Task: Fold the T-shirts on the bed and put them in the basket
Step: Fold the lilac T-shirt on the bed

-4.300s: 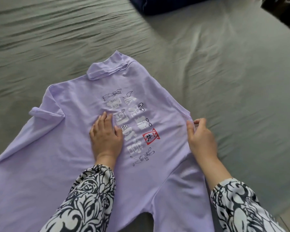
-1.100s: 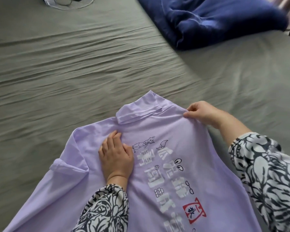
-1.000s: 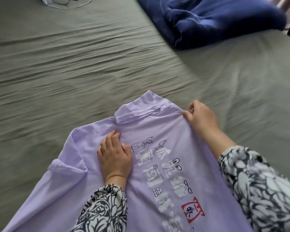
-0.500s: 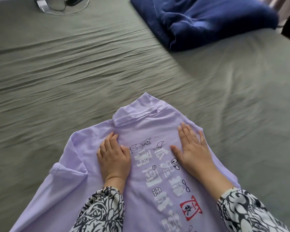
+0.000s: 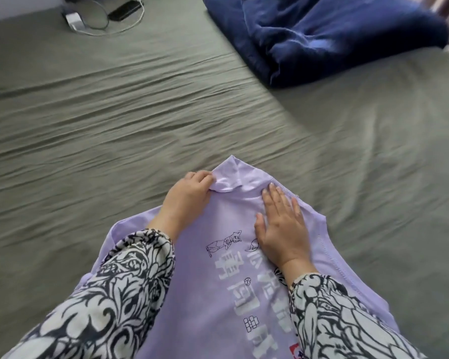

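Note:
A lilac T-shirt point(image 5: 218, 301) with white printed characters lies back-up on the grey-green bed sheet point(image 5: 114, 125), collar pointing away from me. My left hand point(image 5: 187, 200) grips the left end of the collar with curled fingers. My right hand point(image 5: 283, 226) lies flat, fingers straight, pressing on the shirt just right of the collar. The shirt's right side looks folded in under a stitched edge. My patterned sleeves hide parts of the shirt. No basket is in view.
A folded dark-blue blanket point(image 5: 335, 35) lies at the far right of the bed. A phone with a white charger and cable point(image 5: 106, 16) sits at the far left corner.
My left hand has left its flat place on the shirt's back and moved up to take hold of the collar. My right hand stays flat and has slid toward the collar.

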